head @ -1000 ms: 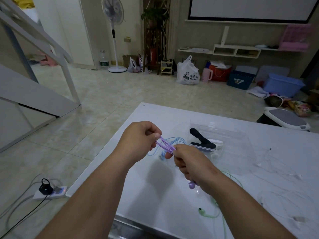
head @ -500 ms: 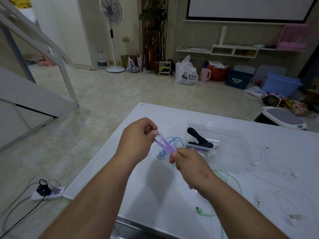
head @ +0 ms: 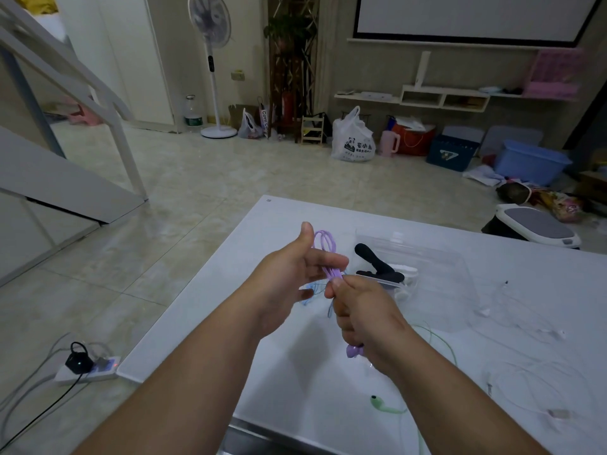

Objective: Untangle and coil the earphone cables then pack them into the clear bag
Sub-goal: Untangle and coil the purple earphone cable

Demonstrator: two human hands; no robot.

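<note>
My left grip (head: 289,274) has let go since half a second ago. Then it was clenched, pinching the purple cable (head: 323,241) at its fingertips. Now it is released, thumb pointing up and fingers stretched out towards my right side. The purple cable's loops stand up just behind the thumb and run down across my straightened fingers. I cannot tell whether the loops go right round the fingers or only lie against them.

My right grip (head: 364,313) has kept its hold. Its thumb and curled fingers pinch the gathered strands of the purple cable just below my left fingertips. It sits closer to the left one than before, so the short taut stretch of cable between them is gone. The purple earbuds (head: 353,351) hang out under the heel of this hand, above the white worktop (head: 295,372).

The clear bag (head: 437,267) lies flat on the worktop just beyond my right grip, as it did before. A black clip (head: 377,266) and something white lie in or on it. A blue cable (head: 313,289) lies on the worktop behind both hands. A green earphone (head: 382,405) rests near the front edge, and white earphones (head: 525,326) are spread out loose to the right.
</note>
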